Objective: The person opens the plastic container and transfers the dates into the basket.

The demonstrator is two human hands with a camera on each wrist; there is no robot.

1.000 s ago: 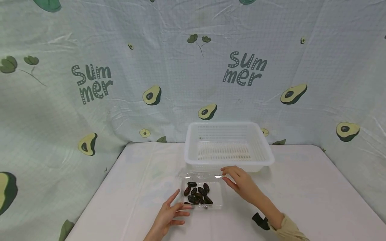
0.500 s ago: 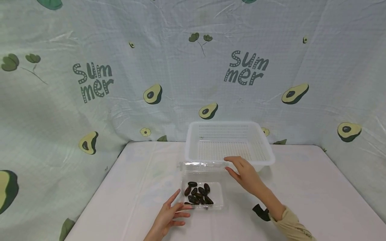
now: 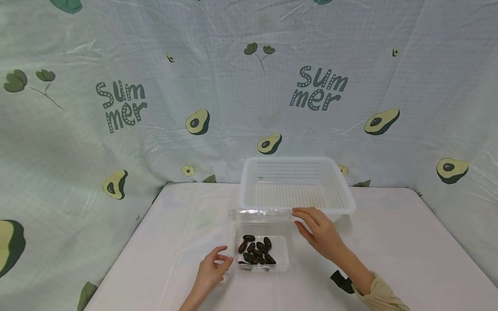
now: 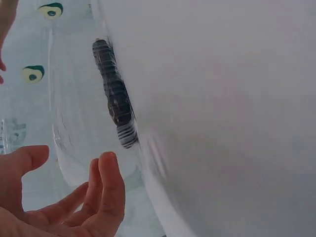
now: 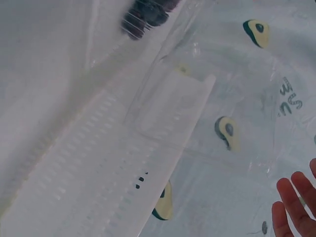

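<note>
Beside the clear box [image 3: 281,252], the left hand [image 3: 210,272] has been withdrawn, loosely spread like the right hand [image 3: 323,235]; the dark fruits [image 3: 257,252] are apparently left accessible.

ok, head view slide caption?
Both hands flank an open clear rectangular plastic box of dark oval pieces, with a white rectangular plastic basket behind.

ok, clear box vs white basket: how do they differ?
The clear box is see-through; the white basket is cloudy with perforated walls. The box looks smaller than the basket. The box holds dark oval pieces; none show in the basket. Both sit on the table.
</note>
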